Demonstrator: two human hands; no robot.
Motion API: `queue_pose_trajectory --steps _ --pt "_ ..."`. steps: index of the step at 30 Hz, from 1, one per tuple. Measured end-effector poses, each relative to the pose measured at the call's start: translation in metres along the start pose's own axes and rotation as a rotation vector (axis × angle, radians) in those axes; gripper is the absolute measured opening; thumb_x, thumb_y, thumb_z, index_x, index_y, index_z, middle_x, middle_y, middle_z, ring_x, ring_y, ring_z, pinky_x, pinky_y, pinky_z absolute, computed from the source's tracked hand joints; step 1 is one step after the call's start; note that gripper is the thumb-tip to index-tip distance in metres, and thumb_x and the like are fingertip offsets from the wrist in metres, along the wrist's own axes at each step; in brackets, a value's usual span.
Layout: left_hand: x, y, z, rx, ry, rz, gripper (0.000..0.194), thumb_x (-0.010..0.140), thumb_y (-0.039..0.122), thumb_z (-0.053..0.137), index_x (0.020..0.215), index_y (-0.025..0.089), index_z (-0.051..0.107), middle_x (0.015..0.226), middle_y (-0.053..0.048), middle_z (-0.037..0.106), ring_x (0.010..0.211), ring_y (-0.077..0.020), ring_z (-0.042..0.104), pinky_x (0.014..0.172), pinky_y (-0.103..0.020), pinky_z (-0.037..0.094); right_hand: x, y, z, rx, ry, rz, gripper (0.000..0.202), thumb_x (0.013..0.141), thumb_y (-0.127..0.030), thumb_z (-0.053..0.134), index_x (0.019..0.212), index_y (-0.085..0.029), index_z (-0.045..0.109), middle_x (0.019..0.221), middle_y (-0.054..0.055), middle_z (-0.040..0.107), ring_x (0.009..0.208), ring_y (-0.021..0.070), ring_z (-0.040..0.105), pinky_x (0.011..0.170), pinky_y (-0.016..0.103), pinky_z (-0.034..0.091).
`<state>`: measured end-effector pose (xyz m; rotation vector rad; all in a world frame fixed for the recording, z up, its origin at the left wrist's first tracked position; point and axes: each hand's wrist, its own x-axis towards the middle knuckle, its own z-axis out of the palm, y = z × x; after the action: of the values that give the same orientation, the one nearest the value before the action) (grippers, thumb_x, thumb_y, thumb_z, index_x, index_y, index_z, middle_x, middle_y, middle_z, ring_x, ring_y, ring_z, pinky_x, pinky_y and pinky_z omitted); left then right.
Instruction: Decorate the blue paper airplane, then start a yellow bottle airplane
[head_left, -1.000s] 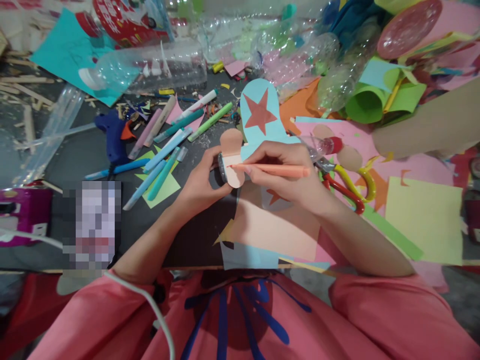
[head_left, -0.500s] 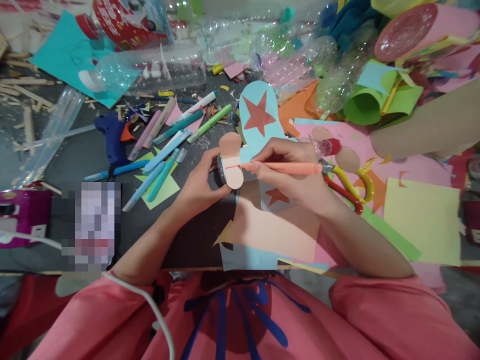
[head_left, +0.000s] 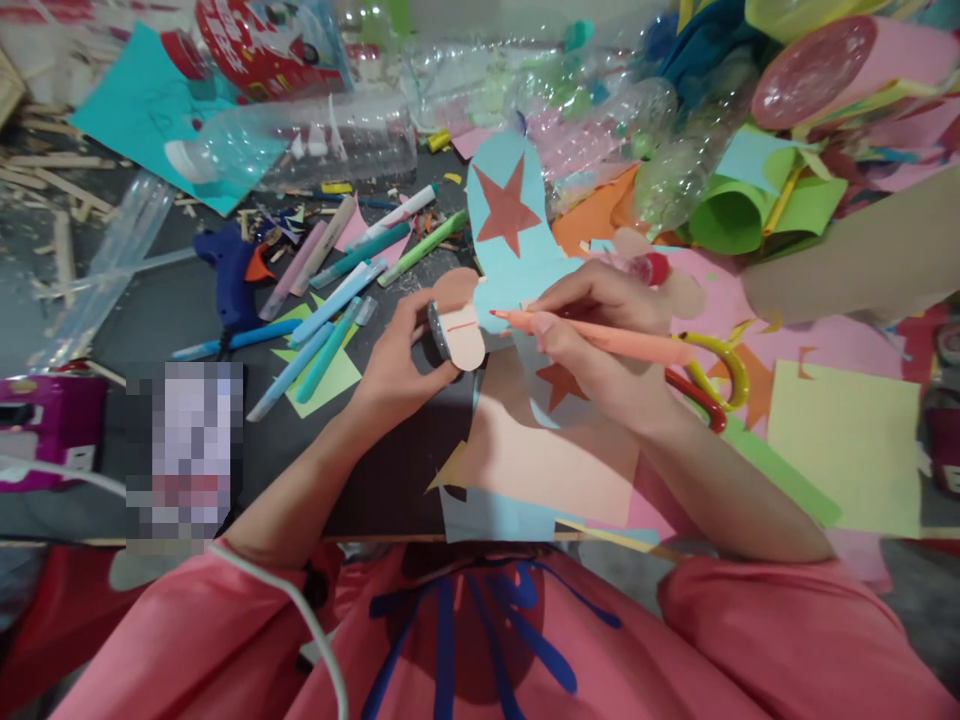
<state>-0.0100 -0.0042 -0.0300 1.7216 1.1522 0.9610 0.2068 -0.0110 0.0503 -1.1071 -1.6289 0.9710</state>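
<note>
- The left hand [head_left: 397, 345] is closed around the small peach paper [head_left: 466, 345], with the finger and thumb at its left side.
- The small peach paper is up in front of the person, over the bench [head_left: 397, 470]. It has a round top and a round bottom, with a short red line [head_left: 461, 327] across the lower part.
- A dark, shiny edge shows along the left side of the small peach paper, by the fingers. I cannot tell what it is.
- The right hand [head_left: 600, 340] is gripping an orange marker [head_left: 637, 342]. Its tip points left, near the small peach paper but apart from it.
- Behind the marker tip is a blue paper shape [head_left: 487, 160] with a red star [head_left: 508, 208] on its top part. The right hand hides some of it.
- Another star [head_left: 561, 384], more orange, shows just below the right hand.
- Scissors [head_left: 727, 372] with yellow and red handles lie to the right of the right hand, partly hidden by it.
- A big peach sheet [head_left: 555, 460] lies on the bench below both hands.
- Lots of markers [head_left: 337, 300] lie to the left, next to a blue glue gun [head_left: 225, 270].
- A clear bottle [head_left: 255, 140] lies on its side farther back.
</note>
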Motion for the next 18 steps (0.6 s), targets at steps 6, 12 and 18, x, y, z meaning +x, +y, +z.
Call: queue_pose_trajectory --steps 6,12,18 --pt "0.0002 -0.0057 0.0 0.003 -0.006 0.008 0.065 0.08 0.043 0.074 0.134 0.024 0.043 0.138 -0.011 0.057 0.128 -0.0267 0.061 0.109 -0.04 0.053 -0.0014 0.0033 0.0045 -0.021 -0.116 -0.009 0.024 0.091 -0.04 0.066 0.074 -0.023 0.062 0.066 -0.003 0.063 0.055 0.0101 0.053 0.051 0.027 0.043" --pt "0.001 -0.0013 -0.001 0.009 -0.013 -0.022 0.065 0.079 0.043 0.075 0.133 0.026 0.044 0.137 -0.011 0.058 0.127 -0.029 0.061 0.107 -0.043 0.054 -0.001 0.0006 0.0064 -0.037 -0.136 0.062 0.03 0.092 -0.047 0.064 0.074 -0.023 0.06 0.067 -0.001 0.062 0.056 0.0114 0.052 0.052 0.028 0.042" --pt "0.0019 0.0041 -0.0025 -0.001 -0.028 -0.033 0.065 0.079 0.044 0.075 0.134 0.026 0.045 0.139 -0.012 0.058 0.13 -0.0288 0.06 0.109 -0.042 0.053 -0.001 0.0055 0.0075 -0.062 -0.124 -0.014 0.027 0.092 -0.042 0.065 0.075 -0.022 0.058 0.065 -0.002 0.059 0.056 0.0115 0.05 0.053 0.028 0.039"
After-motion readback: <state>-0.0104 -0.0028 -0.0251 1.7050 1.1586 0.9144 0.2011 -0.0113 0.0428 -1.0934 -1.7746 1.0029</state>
